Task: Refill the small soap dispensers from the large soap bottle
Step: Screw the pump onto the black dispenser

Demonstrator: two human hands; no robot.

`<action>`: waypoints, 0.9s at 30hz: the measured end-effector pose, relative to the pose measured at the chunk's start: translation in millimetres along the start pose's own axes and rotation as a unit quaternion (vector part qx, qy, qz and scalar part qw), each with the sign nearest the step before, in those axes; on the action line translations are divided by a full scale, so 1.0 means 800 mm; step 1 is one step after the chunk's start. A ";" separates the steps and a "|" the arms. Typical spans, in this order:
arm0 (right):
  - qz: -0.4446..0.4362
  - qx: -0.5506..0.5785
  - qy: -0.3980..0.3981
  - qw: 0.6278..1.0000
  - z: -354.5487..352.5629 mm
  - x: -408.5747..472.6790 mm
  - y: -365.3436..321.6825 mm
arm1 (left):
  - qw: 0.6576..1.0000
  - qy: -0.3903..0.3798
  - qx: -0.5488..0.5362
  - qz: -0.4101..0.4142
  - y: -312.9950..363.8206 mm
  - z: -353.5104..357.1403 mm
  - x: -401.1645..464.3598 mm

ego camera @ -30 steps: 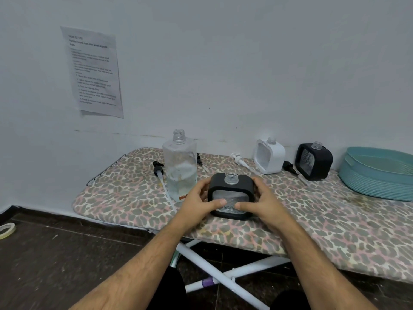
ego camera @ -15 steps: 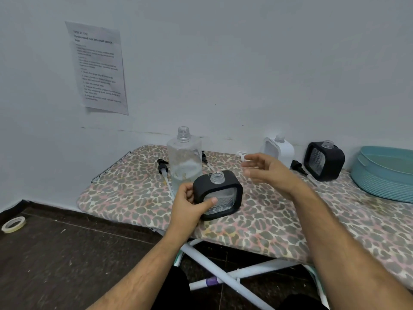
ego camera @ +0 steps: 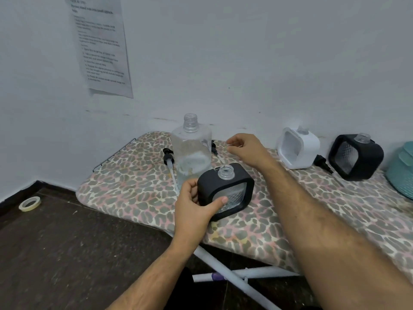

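My left hand (ego camera: 194, 205) grips the left side of a small black soap dispenser (ego camera: 225, 191), which has no cap and is tilted at the front of the ironing board (ego camera: 134, 177). Just behind it stands the large clear soap bottle (ego camera: 191, 153), uncapped, with a little liquid at the bottom. My right hand (ego camera: 248, 151) hovers to the right of the bottle with loosely curled fingers and nothing visible in them. A white dispenser (ego camera: 298, 148) and a second black dispenser (ego camera: 357, 156) stand uncapped at the back right.
A black pump with a white tube (ego camera: 168, 161) lies left of the bottle, another black pump (ego camera: 321, 163) lies between the far dispensers. A teal basket (ego camera: 402, 173) sits at the right edge. A tape roll (ego camera: 30, 203) lies on the dark floor. The wall runs close behind the board.
My right hand let go of the black dispenser and moved up and back to beside the large bottle. My left hand alone now holds the dispenser, tilted.
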State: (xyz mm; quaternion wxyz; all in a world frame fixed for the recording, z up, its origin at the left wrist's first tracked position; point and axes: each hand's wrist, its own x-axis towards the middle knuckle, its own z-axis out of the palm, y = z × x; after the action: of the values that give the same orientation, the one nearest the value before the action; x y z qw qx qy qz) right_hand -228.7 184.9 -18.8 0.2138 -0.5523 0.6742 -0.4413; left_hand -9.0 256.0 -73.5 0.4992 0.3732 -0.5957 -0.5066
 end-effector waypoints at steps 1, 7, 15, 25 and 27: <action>0.001 -0.002 -0.004 1.000 0.003 0.009 0.001 | 1.000 0.004 0.002 0.001 0.000 0.001 0.001; 0.003 -0.030 -0.045 0.999 0.031 0.063 0.009 | 1.000 0.008 0.012 -0.002 -0.002 0.002 0.001; -0.011 -0.098 -0.155 0.983 0.060 0.126 0.019 | 1.000 -0.012 0.015 -0.010 0.002 0.000 0.003; -0.014 -0.139 -0.151 0.979 0.053 0.104 0.009 | 1.000 -0.001 0.024 -0.010 0.000 0.000 0.002; -0.012 -0.133 -0.156 0.979 0.049 0.094 0.007 | 1.000 -0.002 0.025 -0.014 0.002 0.000 0.001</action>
State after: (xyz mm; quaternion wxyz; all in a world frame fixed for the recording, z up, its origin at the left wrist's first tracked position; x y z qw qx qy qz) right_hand -223.7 100.7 -28.7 0.2354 -0.6457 0.6788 -0.2587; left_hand -8.8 255.2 -72.0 0.4813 0.3924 -0.6041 -0.4994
